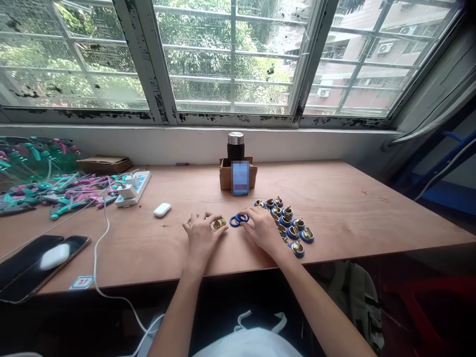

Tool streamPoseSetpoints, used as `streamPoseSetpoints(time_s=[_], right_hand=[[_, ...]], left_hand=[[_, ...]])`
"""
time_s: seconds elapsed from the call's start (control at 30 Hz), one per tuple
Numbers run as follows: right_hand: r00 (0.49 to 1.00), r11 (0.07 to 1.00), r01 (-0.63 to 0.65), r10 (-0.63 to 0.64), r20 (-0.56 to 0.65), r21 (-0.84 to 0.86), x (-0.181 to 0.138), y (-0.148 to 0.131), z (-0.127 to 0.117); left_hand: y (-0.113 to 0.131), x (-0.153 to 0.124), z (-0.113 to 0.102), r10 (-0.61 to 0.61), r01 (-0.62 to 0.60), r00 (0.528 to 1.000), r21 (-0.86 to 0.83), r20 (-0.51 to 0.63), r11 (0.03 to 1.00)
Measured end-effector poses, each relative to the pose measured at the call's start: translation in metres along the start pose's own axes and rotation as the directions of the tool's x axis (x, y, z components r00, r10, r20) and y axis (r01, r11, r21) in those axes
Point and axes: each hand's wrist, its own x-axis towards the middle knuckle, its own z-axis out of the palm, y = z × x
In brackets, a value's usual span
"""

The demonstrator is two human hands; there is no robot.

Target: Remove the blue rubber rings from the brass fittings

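Observation:
My left hand (201,232) rests low over the table, thumb and fingers closed around a gold-coloured metal ring piece (219,223). Just to the right, my right hand (263,229) pinches a blue ring (243,218) at its left fingertips. A second blue ring (234,221) lies against the first and partly overlaps it. Beside and partly behind my right hand sit several gold metal pieces with blue rings around their bases (293,231); the hand and wrist hide some of them.
A phone (240,178) leans on a small cardboard box (225,176) holding a black bottle (235,148). Leftward are a white earbud case (162,209), a power strip (137,191), a pile of pink and green tools (74,193), dark phones (63,258) and a white cable (97,258).

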Motion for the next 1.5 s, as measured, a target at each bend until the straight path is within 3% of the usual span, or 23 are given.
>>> streamPoseSetpoints(time_s=[0.37,0.63,0.97,1.3,1.5], right_hand=[[0.999,0.999,0.006,-0.004,0.045,-0.04,0.003,-0.01,0.007],[0.983,0.994,-0.083,0.093,0.157,-0.065,0.018,-0.001,0.003],[0.882,0.985,-0.035,0.11,0.459,-0.17,0.043,0.01,-0.004],[0.806,0.949,0.115,0.083,0.586,-0.293,0.061,0.006,-0.004],[0.791,0.927,0.132,0.116,0.601,-0.351,0.068,0.006,-0.002]], left_hand=[[-0.009,-0.002,0.007,-0.071,0.07,0.997,0.023,0.012,0.997],[-0.014,-0.004,0.014,-0.063,0.07,0.996,-0.122,0.061,0.99],[-0.016,-0.005,0.016,-0.086,0.093,0.995,-0.151,0.051,0.984],[-0.016,-0.007,0.016,-0.101,0.105,0.994,-0.196,0.028,0.975],[-0.015,-0.007,0.015,-0.097,0.1,0.995,-0.193,0.028,0.976]])
